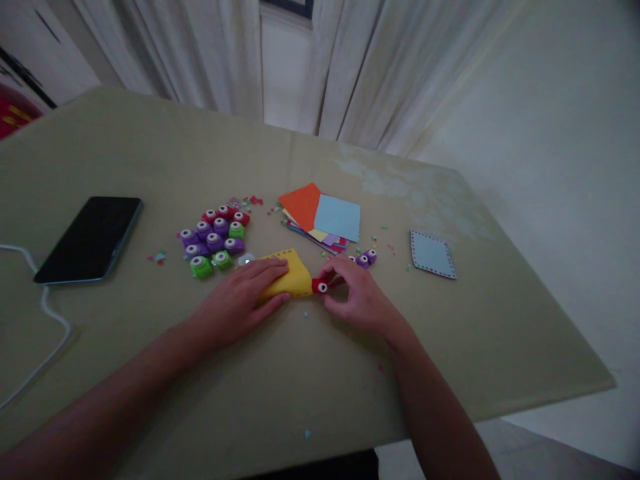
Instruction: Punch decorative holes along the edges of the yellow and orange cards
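Near the middle of the table, my left hand (250, 287) holds a yellow sheet of paper (297, 275), fingers over its top and the thumb along its near edge. Small punched holes run along the sheet's borders, and the paper bends up slightly. My right hand (357, 297) is closed round a small red paper punch (320, 286), thumb and fingers gripping its sides. The punch sits at the right edge of the yellow sheet; whether the paper is inside its slot is too small to tell.
Several purple, green and red punches (214, 242) stand left of centre; purple ones (367, 259) lie beyond my right hand. Coloured sheets (337, 217) are stacked farther back. A hole-edged light-blue card (433, 255) lies right, a tablet (93, 240) with a white cable (57, 317) left. Paper bits are scattered around.
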A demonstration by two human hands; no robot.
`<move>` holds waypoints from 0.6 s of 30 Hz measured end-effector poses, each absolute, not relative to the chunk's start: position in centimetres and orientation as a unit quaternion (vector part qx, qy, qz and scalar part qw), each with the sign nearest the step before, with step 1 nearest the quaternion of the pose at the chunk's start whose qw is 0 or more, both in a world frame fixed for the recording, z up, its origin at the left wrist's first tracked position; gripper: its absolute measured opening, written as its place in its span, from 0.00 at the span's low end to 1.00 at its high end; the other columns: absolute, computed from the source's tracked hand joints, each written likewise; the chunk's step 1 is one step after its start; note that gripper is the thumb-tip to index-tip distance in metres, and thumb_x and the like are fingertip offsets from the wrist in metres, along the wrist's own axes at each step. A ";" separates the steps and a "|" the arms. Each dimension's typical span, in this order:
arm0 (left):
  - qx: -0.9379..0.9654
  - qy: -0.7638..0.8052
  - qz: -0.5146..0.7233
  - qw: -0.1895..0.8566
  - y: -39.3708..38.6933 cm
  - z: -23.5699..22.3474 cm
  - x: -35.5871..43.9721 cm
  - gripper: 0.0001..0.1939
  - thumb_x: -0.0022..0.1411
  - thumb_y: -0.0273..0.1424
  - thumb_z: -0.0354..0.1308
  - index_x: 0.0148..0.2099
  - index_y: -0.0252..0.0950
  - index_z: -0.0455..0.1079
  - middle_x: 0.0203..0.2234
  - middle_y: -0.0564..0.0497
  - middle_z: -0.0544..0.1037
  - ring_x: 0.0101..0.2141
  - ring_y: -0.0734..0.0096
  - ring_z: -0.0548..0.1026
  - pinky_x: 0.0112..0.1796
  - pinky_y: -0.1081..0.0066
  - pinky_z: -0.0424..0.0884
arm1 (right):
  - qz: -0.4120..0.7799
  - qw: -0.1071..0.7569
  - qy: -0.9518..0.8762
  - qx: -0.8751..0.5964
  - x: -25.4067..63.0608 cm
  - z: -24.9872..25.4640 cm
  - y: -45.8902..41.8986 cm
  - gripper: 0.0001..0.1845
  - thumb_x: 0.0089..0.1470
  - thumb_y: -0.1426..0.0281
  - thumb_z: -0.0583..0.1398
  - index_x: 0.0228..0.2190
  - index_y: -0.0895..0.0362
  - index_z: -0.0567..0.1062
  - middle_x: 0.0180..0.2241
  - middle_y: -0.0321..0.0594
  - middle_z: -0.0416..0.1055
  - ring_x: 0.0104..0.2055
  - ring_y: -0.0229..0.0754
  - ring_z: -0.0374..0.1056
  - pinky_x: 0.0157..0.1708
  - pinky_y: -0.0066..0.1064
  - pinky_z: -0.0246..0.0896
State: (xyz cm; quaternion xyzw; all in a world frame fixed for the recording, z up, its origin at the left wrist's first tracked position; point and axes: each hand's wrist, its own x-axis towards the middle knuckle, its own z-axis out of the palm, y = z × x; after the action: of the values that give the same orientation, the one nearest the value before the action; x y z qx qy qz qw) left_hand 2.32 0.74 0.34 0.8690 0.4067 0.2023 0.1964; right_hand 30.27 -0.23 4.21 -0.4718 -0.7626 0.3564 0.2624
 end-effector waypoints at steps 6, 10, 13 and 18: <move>0.883 0.396 0.194 0.162 0.7 0.1 2.3 0.29 0.78 0.49 0.51 0.69 0.35 0.70 0.68 0.40 0.73 0.66 0.50 0.71 0.67 0.49 0.65 | 0.341 0.246 -0.785 -0.455 30.4 4.5 -0.1 0.16 0.53 0.81 0.65 0.42 0.54 0.78 0.42 0.40 0.76 0.44 0.44 0.72 0.47 0.36 0.68; 0.891 0.395 0.178 0.135 0.6 0.0 2.3 0.30 0.78 0.48 0.52 0.71 0.36 0.68 0.70 0.42 0.71 0.68 0.49 0.69 0.69 0.48 0.62 | 0.343 0.240 -0.781 -0.463 30.4 4.5 -0.1 0.12 0.56 0.79 0.66 0.42 0.55 0.79 0.41 0.40 0.78 0.42 0.43 0.72 0.45 0.34 0.67; 0.893 0.397 0.169 0.128 0.6 0.0 2.4 0.30 0.78 0.48 0.51 0.72 0.37 0.67 0.71 0.42 0.69 0.69 0.50 0.67 0.70 0.48 0.60 | 0.353 0.235 -0.778 -0.464 30.3 4.4 -0.1 0.10 0.59 0.76 0.67 0.44 0.55 0.80 0.42 0.41 0.79 0.42 0.43 0.73 0.45 0.35 0.68; 0.891 0.404 0.159 0.129 0.5 0.1 2.5 0.30 0.78 0.48 0.50 0.73 0.39 0.66 0.72 0.44 0.67 0.71 0.50 0.65 0.70 0.47 0.58 | 0.368 0.229 -0.773 -0.464 30.5 4.0 0.0 0.11 0.60 0.75 0.67 0.45 0.55 0.81 0.43 0.41 0.80 0.44 0.44 0.75 0.47 0.36 0.69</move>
State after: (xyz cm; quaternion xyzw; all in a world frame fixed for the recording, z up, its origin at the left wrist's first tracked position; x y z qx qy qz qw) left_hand 2.47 0.53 0.08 0.8914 0.4045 0.1592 0.1286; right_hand 30.52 -0.04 4.04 -0.4635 -0.7727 0.3681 0.2294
